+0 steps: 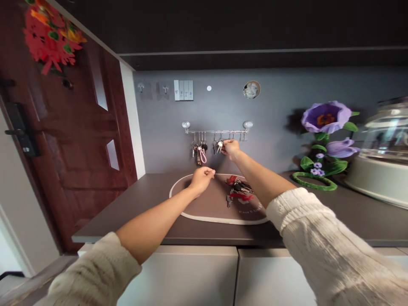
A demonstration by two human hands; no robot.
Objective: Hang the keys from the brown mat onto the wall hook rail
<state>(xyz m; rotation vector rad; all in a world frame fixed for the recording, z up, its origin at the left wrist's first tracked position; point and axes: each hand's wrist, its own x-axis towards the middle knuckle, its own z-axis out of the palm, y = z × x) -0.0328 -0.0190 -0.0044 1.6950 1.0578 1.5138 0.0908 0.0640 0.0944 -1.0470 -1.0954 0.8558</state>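
My right hand is at the hook rail, its thumb and fingers pinched on a bunch of keys just under the hooks. Whether the keys' ring sits on a hook is too small to tell. My left hand hovers lower, above the mat, with its fingers curled together and nothing visible in them. Left along the clear hook rail hang several keys, one bunch with a pink strap. A pile of keys with red tags lies on the brown oval mat beneath my right forearm.
Purple artificial flowers with a green looped base stand at the right, beside a white appliance with a clear dome. A dark shelf overhangs the counter. At the left is a brown door.
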